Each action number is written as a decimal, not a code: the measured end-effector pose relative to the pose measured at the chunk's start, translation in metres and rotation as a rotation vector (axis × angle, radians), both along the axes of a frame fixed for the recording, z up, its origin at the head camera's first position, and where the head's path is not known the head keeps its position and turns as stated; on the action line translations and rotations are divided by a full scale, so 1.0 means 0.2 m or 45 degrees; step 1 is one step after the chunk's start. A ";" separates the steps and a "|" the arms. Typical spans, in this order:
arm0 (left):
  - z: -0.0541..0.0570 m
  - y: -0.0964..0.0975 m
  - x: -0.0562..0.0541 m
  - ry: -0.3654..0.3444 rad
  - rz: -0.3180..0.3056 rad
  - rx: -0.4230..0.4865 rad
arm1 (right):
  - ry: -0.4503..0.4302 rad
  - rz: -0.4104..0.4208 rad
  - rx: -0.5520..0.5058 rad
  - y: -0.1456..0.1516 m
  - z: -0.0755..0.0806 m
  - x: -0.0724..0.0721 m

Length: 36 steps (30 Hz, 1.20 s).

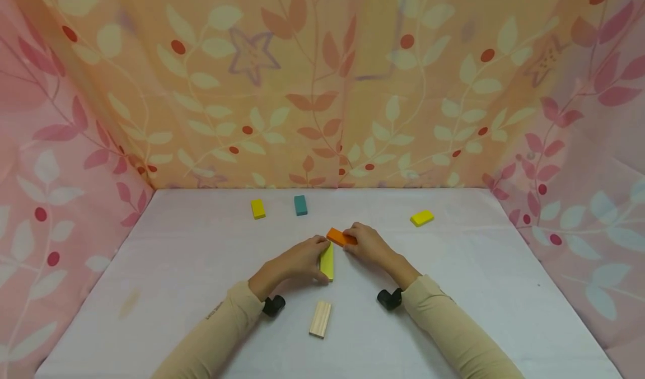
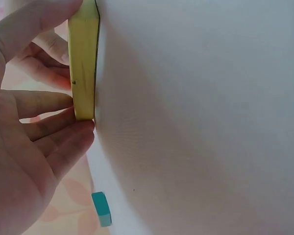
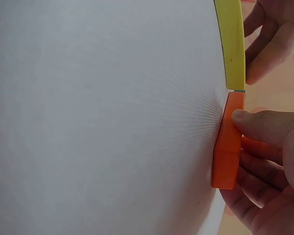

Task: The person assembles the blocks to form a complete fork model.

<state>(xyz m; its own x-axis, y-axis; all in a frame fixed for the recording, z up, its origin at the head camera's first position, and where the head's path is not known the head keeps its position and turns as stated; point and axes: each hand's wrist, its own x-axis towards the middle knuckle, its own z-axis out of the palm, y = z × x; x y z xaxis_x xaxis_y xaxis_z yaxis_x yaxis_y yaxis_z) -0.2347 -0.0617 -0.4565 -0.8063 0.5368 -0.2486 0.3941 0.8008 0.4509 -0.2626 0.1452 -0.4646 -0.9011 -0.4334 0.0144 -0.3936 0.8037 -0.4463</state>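
Near the middle of the white table, my left hand (image 1: 301,260) holds a long yellow-green block (image 1: 327,262) by its two ends, thumb at the near end and fingers at the far end. In the left wrist view this yellow-green block (image 2: 83,68) lies along the tabletop. My right hand (image 1: 372,246) pinches an orange block (image 1: 336,235) between thumb and fingers, just beyond the far end of the yellow-green one. In the right wrist view the orange block (image 3: 228,147) sits end to end with the yellow-green block, a narrow gap showing between them.
Nearer to me lies a plain wooden block (image 1: 320,319). Toward the back are a yellow block (image 1: 258,209) and a teal block (image 1: 300,205); another yellow block (image 1: 422,218) lies at the back right. Patterned curtains (image 1: 312,88) enclose the table (image 1: 176,267) at the back and sides.
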 end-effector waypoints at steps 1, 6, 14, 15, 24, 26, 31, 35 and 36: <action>0.00 0.00 0.00 -0.004 0.005 -0.001 | 0.001 -0.001 0.001 0.00 0.00 0.00; 0.00 0.01 0.01 -0.016 0.018 0.004 | -0.016 -0.007 -0.016 0.00 0.01 0.00; 0.01 0.00 0.01 -0.035 0.019 0.004 | -0.024 -0.001 -0.028 0.00 0.01 0.00; 0.01 0.01 0.02 -0.038 0.022 0.002 | -0.019 0.002 -0.028 0.00 0.01 0.00; 0.01 0.01 0.03 -0.030 0.026 -0.005 | -0.021 0.000 -0.026 0.00 0.01 0.01; 0.01 0.01 0.03 -0.039 0.032 -0.007 | -0.027 -0.002 -0.025 0.00 0.02 0.00; 0.02 0.01 0.03 -0.054 0.040 -0.008 | -0.037 -0.009 -0.021 0.00 0.02 0.00; 0.02 0.01 0.04 -0.055 0.032 -0.007 | -0.037 -0.008 -0.024 0.00 0.02 0.01; 0.03 0.01 0.04 -0.062 0.036 -0.008 | -0.037 -0.005 -0.026 0.00 0.02 0.01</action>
<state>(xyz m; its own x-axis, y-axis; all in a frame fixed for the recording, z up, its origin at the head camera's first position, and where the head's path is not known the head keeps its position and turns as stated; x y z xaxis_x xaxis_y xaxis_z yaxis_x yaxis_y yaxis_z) -0.2264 -0.0595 -0.4515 -0.8079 0.5123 -0.2911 0.3492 0.8142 0.4639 -0.2614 0.1451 -0.4610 -0.9030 -0.4297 -0.0029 -0.3771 0.7957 -0.4740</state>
